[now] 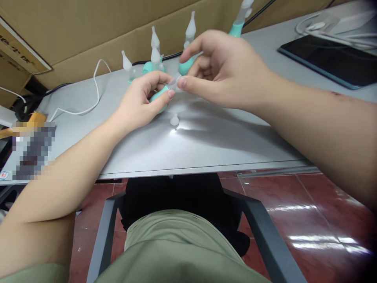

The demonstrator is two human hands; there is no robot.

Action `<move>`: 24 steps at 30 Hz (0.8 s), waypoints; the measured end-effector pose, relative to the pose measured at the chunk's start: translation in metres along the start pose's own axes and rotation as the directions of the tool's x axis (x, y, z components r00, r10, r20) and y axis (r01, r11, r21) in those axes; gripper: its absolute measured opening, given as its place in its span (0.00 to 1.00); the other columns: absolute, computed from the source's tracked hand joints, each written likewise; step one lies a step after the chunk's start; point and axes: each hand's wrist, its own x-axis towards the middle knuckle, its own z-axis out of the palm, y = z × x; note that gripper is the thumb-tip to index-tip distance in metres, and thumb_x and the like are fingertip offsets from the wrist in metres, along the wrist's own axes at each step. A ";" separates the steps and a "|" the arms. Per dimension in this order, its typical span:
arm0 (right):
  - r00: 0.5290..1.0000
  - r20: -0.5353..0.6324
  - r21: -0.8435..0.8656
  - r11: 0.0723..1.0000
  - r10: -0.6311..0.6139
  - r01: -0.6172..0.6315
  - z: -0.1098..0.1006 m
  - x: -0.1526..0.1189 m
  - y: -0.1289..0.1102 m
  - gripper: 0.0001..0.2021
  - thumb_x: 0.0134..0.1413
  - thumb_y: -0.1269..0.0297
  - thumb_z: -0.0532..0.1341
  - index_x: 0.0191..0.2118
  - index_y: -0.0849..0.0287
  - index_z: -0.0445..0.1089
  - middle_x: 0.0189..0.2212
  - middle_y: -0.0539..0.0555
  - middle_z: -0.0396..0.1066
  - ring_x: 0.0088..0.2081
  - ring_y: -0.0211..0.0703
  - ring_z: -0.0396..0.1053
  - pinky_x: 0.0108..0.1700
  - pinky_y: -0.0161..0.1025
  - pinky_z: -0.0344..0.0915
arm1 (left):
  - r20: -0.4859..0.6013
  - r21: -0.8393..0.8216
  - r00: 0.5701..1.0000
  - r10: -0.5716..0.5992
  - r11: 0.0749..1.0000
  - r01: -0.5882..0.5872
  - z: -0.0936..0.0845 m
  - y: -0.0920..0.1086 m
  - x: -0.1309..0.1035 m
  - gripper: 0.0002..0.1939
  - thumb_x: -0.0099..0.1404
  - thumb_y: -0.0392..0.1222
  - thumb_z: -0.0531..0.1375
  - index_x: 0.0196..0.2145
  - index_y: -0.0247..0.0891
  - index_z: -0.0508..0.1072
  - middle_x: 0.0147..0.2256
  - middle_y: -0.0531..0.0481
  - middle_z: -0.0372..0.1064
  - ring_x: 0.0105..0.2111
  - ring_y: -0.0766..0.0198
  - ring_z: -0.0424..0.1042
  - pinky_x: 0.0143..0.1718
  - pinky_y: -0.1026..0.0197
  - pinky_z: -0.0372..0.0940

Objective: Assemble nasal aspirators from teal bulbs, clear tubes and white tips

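My left hand is closed around a small nasal aspirator with a teal squeeze bulb and a clear tube end. Beside that clear end is my right hand, its thumb at the tube and its index finger raised apart. Whether the thumb presses on the tube is hard to tell. A loose white nozzle tip rests on the grey table just below my hands, in a bright patch of light. Behind them stand several similar aspirators, including one with a tall white tip.
A dark tablet lies at the right, with white cables behind it. Another white cable curls across the left. Cardboard lines the table's back. The chair's armrests flank my lap.
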 end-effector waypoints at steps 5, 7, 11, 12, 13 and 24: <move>0.974 0.219 -0.033 0.998 -0.050 0.059 0.001 -0.011 -0.002 0.12 0.73 0.63 0.85 0.42 0.52 0.82 0.30 0.46 0.79 0.31 0.37 0.71 0.33 0.42 0.64 | 0.035 -0.085 0.998 -0.051 0.995 0.053 0.000 -0.019 -0.001 0.18 0.87 0.62 0.72 0.57 0.47 0.86 0.47 0.43 0.87 0.42 0.51 0.88 0.48 0.47 0.83; 0.926 0.358 -0.093 0.982 -0.121 0.164 0.006 -0.013 0.001 0.07 0.72 0.67 0.83 0.49 0.51 0.89 0.33 0.45 0.83 0.31 0.37 0.73 0.36 0.42 0.66 | 0.030 -0.081 0.998 -0.053 0.995 0.055 -0.001 -0.016 -0.002 0.16 0.87 0.60 0.72 0.56 0.47 0.86 0.47 0.44 0.87 0.44 0.50 0.88 0.51 0.45 0.84; 0.889 0.418 -0.148 0.951 -0.187 0.270 0.007 -0.013 0.007 0.12 0.73 0.78 0.77 0.45 0.50 0.92 0.35 0.45 0.88 0.33 0.38 0.77 0.40 0.44 0.70 | 0.033 -0.058 0.998 -0.044 0.997 0.046 -0.003 -0.003 -0.004 0.11 0.87 0.53 0.71 0.56 0.46 0.88 0.48 0.44 0.88 0.47 0.48 0.89 0.56 0.41 0.85; 0.897 0.408 -0.109 0.967 -0.168 0.231 0.004 -0.012 0.007 0.11 0.74 0.76 0.77 0.44 0.49 0.93 0.35 0.46 0.88 0.34 0.39 0.79 0.40 0.44 0.72 | 0.032 -0.049 0.999 -0.043 0.998 0.045 -0.003 0.001 -0.004 0.10 0.86 0.51 0.70 0.56 0.46 0.89 0.48 0.44 0.89 0.48 0.47 0.89 0.56 0.41 0.85; 0.914 0.379 -0.054 0.983 -0.144 0.177 0.000 -0.010 0.006 0.09 0.74 0.72 0.78 0.45 0.48 0.94 0.36 0.46 0.89 0.35 0.39 0.80 0.40 0.44 0.74 | 0.035 -0.039 0.998 -0.042 0.998 0.044 -0.004 0.005 -0.005 0.11 0.86 0.50 0.70 0.56 0.45 0.90 0.49 0.44 0.90 0.49 0.46 0.90 0.56 0.41 0.85; 0.999 -0.001 0.196 0.980 -0.038 0.038 -0.010 -0.002 0.001 0.15 0.62 0.42 0.92 0.42 0.43 0.96 0.38 0.46 0.91 0.40 0.42 0.89 0.51 0.44 0.91 | 0.112 -0.006 0.993 0.031 1.000 -0.031 -0.005 0.029 -0.009 0.28 0.87 0.72 0.69 0.54 0.43 0.92 0.49 0.44 0.93 0.43 0.50 0.87 0.51 0.43 0.82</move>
